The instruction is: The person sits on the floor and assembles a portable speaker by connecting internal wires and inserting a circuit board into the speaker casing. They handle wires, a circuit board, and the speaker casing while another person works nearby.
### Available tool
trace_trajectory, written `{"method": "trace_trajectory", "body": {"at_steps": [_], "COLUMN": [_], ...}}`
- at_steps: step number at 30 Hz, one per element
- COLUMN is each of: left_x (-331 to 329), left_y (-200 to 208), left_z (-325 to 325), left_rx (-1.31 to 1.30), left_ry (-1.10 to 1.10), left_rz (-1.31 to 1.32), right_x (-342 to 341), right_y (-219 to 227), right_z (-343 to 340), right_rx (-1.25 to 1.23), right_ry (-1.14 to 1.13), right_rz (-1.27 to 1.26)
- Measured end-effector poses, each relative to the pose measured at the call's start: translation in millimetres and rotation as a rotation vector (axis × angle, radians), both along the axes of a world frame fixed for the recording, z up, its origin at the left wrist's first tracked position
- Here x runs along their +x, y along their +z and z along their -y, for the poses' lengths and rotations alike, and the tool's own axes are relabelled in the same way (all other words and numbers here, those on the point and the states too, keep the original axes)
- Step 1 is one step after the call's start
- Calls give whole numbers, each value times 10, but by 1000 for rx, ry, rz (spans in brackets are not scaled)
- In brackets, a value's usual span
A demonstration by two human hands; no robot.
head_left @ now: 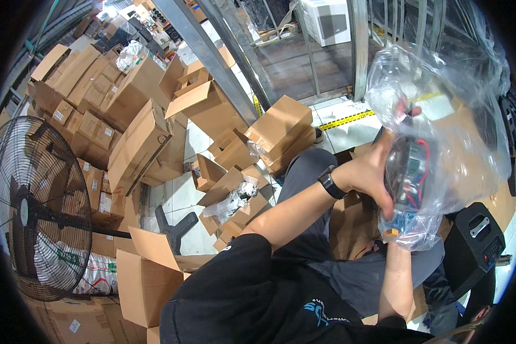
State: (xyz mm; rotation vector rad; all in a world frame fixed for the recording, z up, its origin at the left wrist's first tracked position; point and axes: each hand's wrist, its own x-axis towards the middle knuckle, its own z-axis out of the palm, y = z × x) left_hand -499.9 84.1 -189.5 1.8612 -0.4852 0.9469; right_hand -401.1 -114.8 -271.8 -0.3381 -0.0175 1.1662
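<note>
My left hand (375,175), with a black watch on its wrist, is closed around the side of a dark electronic module (410,172). A circuit board and red wires show on the module. A loose clear plastic bag (470,143) surrounds it and spreads up and to the right. My right forearm (397,278) comes up from below to the lower end of the bag, beside blue and yellow parts. Crumpled plastic and the module hide my right fingers. Both hands are above my lap.
A black speaker-like case (476,238) with a handle stands right of my knee. Open cardboard boxes (229,143) lie on the tiled floor ahead and left, with stacked cartons (92,86) behind. A black fan (40,206) is at far left. Metal posts (212,57) rise ahead.
</note>
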Motion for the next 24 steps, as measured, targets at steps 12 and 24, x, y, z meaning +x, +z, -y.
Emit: {"method": "trace_trajectory", "body": {"at_steps": [12, 24], "left_x": [-71, -505], "left_y": [-908, 530], "left_z": [182, -459], "left_rx": [-88, -460], "left_ry": [-269, -57], "left_rz": [-743, -550], "right_x": [73, 65], "right_y": [21, 159], "right_z": [-4, -2], "right_rx": [164, 286], "right_ry": [-113, -70], "right_rz": [-122, -194]}}
